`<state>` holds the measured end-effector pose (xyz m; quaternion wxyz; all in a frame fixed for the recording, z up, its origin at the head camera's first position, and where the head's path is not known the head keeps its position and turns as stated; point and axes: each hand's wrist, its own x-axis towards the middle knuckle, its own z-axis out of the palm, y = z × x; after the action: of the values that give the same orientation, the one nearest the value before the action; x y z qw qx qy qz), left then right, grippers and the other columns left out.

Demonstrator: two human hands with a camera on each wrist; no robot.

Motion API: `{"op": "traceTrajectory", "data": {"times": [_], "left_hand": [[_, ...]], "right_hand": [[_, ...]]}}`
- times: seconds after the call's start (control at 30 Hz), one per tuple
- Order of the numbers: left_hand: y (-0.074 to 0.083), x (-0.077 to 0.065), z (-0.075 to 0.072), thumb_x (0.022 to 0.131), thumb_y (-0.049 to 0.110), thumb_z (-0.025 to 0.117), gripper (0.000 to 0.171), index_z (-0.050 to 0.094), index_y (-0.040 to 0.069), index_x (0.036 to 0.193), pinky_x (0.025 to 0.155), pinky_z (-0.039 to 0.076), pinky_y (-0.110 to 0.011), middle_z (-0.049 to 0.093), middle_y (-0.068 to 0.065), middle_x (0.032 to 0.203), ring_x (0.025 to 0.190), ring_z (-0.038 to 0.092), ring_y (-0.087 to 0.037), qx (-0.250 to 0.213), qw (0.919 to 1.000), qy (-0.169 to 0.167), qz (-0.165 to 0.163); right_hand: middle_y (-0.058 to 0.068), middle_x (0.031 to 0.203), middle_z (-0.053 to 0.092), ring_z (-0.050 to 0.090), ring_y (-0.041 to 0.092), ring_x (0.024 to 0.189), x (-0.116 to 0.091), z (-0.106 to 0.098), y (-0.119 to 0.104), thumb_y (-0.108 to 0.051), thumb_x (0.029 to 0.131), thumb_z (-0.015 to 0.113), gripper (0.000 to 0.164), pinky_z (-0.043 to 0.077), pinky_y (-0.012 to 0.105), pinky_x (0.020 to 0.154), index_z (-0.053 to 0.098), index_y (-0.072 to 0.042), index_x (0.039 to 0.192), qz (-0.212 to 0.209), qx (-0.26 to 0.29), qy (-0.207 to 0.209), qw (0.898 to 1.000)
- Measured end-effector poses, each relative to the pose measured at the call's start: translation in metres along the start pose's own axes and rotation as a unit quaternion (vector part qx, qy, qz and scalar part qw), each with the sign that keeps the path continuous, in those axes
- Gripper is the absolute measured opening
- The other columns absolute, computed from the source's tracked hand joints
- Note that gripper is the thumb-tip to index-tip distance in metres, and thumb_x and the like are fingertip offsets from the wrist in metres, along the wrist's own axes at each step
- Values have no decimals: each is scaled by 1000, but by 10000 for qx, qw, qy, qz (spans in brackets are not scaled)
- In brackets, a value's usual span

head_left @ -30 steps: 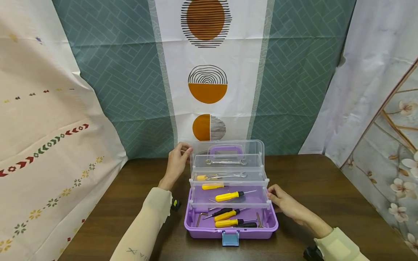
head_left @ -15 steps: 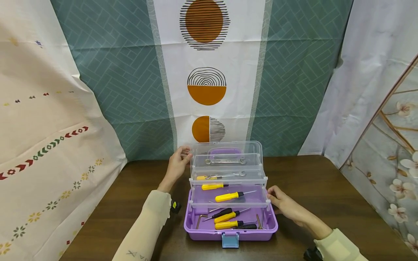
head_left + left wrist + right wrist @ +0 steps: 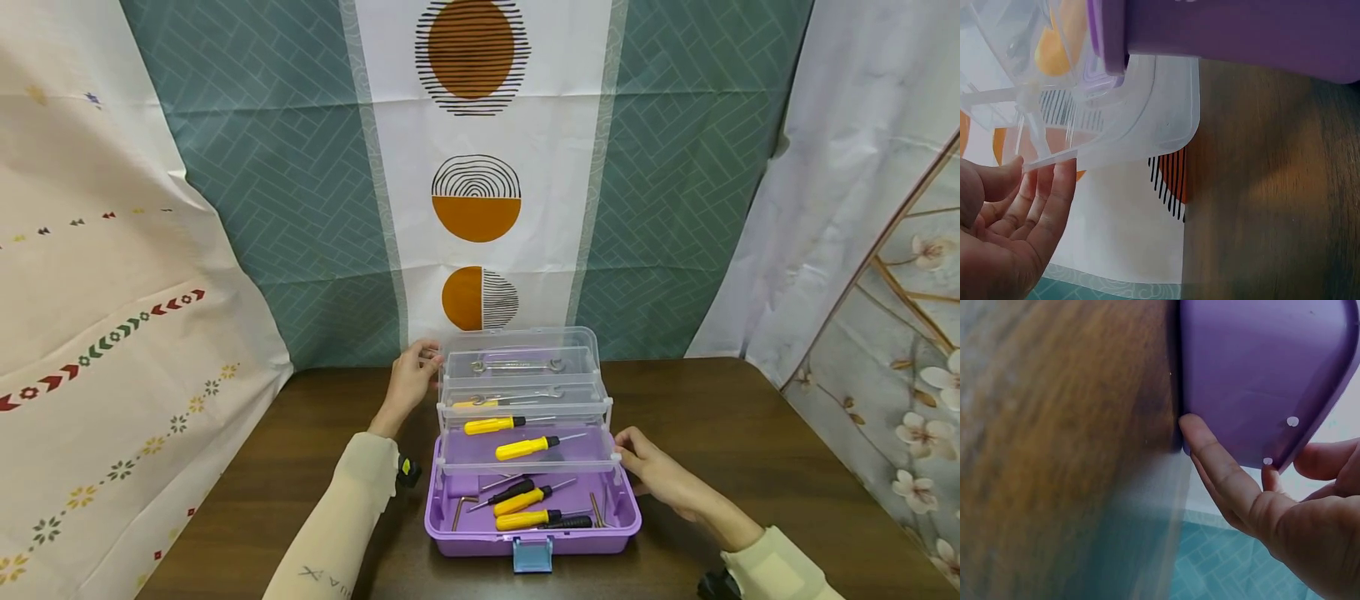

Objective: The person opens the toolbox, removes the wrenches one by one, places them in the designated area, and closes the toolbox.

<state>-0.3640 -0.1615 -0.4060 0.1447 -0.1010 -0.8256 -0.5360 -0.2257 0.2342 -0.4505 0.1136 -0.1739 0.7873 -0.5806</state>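
Note:
An open purple toolbox [image 3: 532, 543] stands on the table, its clear lid [image 3: 517, 338] tipped back and its clear trays [image 3: 525, 467] fanned out in steps. My left hand [image 3: 408, 375] pinches the lid's left edge, thumb on one side and fingers on the other, as the left wrist view shows. My right hand [image 3: 652, 467] grips the box's right end; in the right wrist view its fingers [image 3: 1225, 469] lie along the purple wall with the thumb at the rim. Yellow screwdrivers [image 3: 522, 448] and wrenches [image 3: 517, 365] lie in the trays.
In the box bottom lie more screwdrivers [image 3: 522, 501] and hex keys [image 3: 462, 510]. A blue latch [image 3: 532, 555] hangs at the front. Behind the brown table [image 3: 322, 467] hangs a patterned cloth [image 3: 480, 133]; light curtains [image 3: 112, 333] flank both sides.
The lid has tipped slightly further back with my left hand. The trays have shifted up and back, showing more of the box bottom. My right hand has stayed at the box's side.

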Motion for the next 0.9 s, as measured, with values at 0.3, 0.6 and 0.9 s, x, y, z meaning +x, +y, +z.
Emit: {"op": "traceTrajectory", "data": {"times": [0.3,0.6,0.9], "left_hand": [[-3,0,2,103,4,63,26,66,-4,127,62,62,-31,67,-25,114,98,69,-38,-102,9999,68,-54],[-10,-1,4,103,5,63,28,65,-3,129,80,62,-55,66,-26,117,103,68,-37,-337,9988,18,-341],[-11,-2,7,103,6,63,32,64,-2,134,91,58,-54,67,-24,117,104,67,-36,-100,9991,-56,-399]], "right_hand": [[21,122,49,59,37,114,1,-2,1,-17,114,39,21,59,53,84,38,3,119,-25,-192,-84,9998],[24,123,47,58,42,115,1,2,1,-11,113,38,16,59,54,85,37,3,119,37,-219,-16,9998],[24,124,47,58,43,115,1,1,1,-12,113,37,16,59,55,86,38,2,120,55,-313,24,9995]]}}
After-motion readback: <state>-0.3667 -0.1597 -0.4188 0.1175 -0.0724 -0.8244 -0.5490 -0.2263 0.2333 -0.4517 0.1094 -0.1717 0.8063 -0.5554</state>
